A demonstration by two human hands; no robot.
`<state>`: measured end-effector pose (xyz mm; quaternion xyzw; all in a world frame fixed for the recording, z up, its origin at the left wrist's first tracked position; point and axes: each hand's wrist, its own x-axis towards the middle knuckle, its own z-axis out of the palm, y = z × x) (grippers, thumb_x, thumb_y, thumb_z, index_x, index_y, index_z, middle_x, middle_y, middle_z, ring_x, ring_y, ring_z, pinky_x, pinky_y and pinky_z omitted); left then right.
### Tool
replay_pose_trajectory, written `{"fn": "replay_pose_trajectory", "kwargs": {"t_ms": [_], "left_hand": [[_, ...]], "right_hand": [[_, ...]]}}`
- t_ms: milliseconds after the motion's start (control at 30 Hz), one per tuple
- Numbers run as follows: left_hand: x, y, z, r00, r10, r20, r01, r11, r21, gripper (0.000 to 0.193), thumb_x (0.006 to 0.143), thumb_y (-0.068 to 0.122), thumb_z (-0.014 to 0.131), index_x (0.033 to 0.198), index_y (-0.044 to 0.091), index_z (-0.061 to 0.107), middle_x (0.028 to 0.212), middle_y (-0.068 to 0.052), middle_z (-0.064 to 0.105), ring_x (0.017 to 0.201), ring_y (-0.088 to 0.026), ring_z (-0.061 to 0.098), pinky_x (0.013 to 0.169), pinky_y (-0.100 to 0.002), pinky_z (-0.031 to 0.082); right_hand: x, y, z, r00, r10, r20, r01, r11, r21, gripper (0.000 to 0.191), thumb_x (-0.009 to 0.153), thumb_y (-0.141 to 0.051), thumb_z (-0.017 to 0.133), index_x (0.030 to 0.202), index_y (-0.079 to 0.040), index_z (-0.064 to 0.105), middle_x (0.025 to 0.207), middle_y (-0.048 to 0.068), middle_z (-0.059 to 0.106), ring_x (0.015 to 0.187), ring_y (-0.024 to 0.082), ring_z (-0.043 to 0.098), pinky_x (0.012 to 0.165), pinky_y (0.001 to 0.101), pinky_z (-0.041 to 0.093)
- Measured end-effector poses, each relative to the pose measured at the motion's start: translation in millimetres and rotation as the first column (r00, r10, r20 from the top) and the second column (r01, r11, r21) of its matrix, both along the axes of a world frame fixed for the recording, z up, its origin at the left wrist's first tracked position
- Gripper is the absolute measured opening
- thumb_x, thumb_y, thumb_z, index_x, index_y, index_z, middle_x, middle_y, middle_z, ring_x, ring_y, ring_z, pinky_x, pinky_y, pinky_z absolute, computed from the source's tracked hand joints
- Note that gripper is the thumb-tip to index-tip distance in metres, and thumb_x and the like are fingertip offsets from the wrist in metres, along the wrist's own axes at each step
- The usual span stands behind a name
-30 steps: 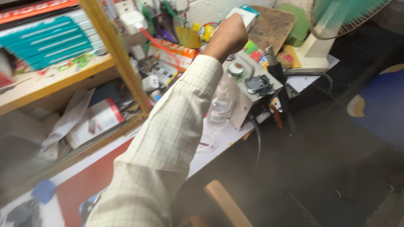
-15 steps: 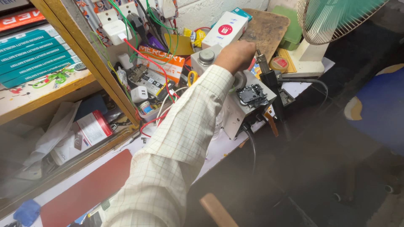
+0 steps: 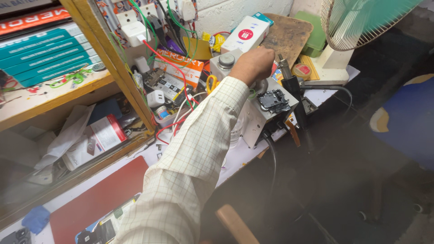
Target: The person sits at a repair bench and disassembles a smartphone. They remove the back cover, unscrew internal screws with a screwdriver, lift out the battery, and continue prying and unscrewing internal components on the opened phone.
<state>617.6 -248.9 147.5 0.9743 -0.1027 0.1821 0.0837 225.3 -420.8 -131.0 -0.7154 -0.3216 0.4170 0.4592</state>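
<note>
Hand in view: one hand [image 3: 254, 64], reached far forward on a checked sleeve [image 3: 194, 153]; which side it belongs to cannot be told, and no second hand shows
Finger state: curled together into a loose fist, knuckles up; whether they clamp anything cannot be told, as the fingertips are hidden under the hand
Unit beneath hand: grey metal box [image 3: 264, 110] on the bench edge, with a black fixture [image 3: 274, 100] on its top face
Key relation: the black fixture lies just below and to the right of the fist, toward the bench edge; the fist sits over the rear of the box top
Adjacent parts: round silver knob [image 3: 226, 60] just left of the hand; upright metal nozzle [image 3: 284, 68] just right of it
Cable: black lead [image 3: 272, 156] drops from the box front
Surroundings: white carton [image 3: 246, 34] behind the hand, desk fan [image 3: 357, 22] to the right, wooden shelf frame [image 3: 108, 58] to the left
</note>
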Motion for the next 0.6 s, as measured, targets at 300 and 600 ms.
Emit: {"fn": "replay_pose_trajectory", "kwargs": {"t_ms": [300, 600], "left_hand": [[-171.6, 3.0, 40.9, 0.905, -0.144, 0.400, 0.287, 0.902, -0.324, 0.015, 0.087, 0.008, 0.069, 0.101, 0.007, 0.073, 0.099, -0.014, 0.075, 0.095, -0.037, 0.070, 0.081, -0.046, 0.055], [-560.8, 20.3, -49.1, 0.981, 0.172, 0.092, -0.027, 0.587, -0.809, 0.020, 0.091, 0.009, 0.076, 0.111, 0.005, 0.074, 0.108, -0.010, 0.077, 0.099, -0.023, 0.077, 0.086, -0.033, 0.059]], "right_hand": [[-21.1, 11.9, -12.2, 0.999, 0.035, 0.001, -0.035, 0.999, 0.032, 0.028, 0.079, -0.020, 0.087, 0.101, -0.005, 0.079, 0.104, 0.007, 0.077, 0.103, 0.018, 0.071, 0.092, 0.0290, 0.053], [-40.9, 10.3, 22.1, 0.999, 0.013, -0.030, -0.010, 0.993, 0.116, 0.016, 0.079, -0.013, 0.081, 0.091, -0.003, 0.078, 0.089, 0.002, 0.076, 0.084, 0.012, 0.071, 0.075, 0.0273, 0.057]]}}
